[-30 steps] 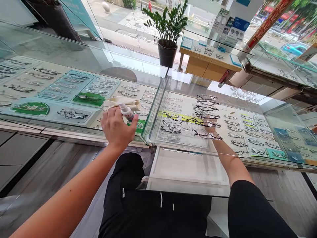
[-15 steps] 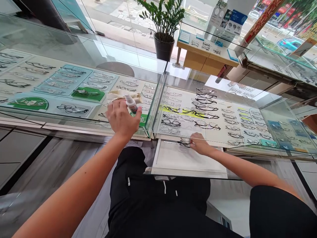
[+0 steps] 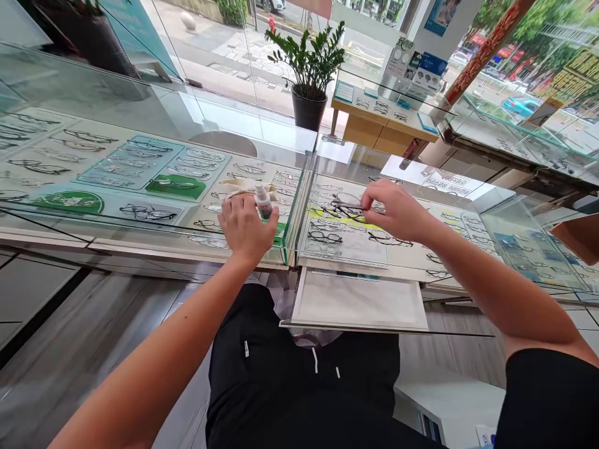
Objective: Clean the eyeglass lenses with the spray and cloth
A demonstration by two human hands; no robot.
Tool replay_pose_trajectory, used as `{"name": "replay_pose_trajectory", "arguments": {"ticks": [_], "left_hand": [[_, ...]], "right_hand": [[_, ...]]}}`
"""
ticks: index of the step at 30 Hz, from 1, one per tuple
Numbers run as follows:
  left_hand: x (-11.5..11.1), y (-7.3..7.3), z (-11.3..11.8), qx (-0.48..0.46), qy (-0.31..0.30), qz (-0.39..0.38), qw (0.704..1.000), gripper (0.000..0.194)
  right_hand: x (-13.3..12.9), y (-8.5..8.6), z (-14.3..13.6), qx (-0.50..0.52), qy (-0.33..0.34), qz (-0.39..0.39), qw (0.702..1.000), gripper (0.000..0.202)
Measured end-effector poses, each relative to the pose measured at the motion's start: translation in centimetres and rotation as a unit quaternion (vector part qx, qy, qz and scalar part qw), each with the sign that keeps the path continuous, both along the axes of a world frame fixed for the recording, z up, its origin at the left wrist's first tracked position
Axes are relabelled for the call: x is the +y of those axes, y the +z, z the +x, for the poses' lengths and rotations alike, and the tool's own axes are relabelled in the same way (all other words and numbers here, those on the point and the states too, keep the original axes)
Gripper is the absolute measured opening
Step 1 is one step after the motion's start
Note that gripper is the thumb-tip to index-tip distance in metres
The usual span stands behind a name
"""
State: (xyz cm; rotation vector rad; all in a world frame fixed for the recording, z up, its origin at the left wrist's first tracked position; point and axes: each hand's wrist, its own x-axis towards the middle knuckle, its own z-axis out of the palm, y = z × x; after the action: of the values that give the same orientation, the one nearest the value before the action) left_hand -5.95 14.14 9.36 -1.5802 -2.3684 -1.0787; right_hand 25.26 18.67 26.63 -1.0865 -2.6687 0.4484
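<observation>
My left hand (image 3: 248, 227) rests on the glass top of the left display case, its fingers wrapped round a small white spray bottle (image 3: 262, 201). A cream cloth (image 3: 241, 187) lies just beyond those fingers. Over the right case, my right hand (image 3: 393, 209) pinches a pair of dark-framed glasses (image 3: 347, 204) by one end. Below that hand, rows of glasses show through the glass. An open drawer (image 3: 360, 302) with a white bottom juts out toward my body.
A potted plant (image 3: 309, 78) stands behind the cases. Farther back is a wooden display table (image 3: 369, 125) with glasses. The glass edge (image 3: 285, 243) of the left case rises between my hands. A brown object (image 3: 578, 237) is at the right.
My right hand has lifted from the drawer, up and forward over the right case, with the glasses in it. My left hand still holds the bottle; the view has shifted slightly.
</observation>
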Motion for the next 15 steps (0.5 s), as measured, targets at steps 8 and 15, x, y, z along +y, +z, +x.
{"name": "replay_pose_trajectory", "arguments": {"ticks": [8,15], "left_hand": [[-0.2,0.2,-0.2,0.024,-0.007,0.008,1.0,0.044],[-0.3,0.2,-0.3,0.021,-0.016,0.01,1.0,0.043]], "right_hand": [[13.8,-7.6,-3.5,-0.138,-0.053,0.108,0.983,0.01],[15.5,-11.0,-3.7,-0.16,-0.056,0.105,0.98,0.011]]}}
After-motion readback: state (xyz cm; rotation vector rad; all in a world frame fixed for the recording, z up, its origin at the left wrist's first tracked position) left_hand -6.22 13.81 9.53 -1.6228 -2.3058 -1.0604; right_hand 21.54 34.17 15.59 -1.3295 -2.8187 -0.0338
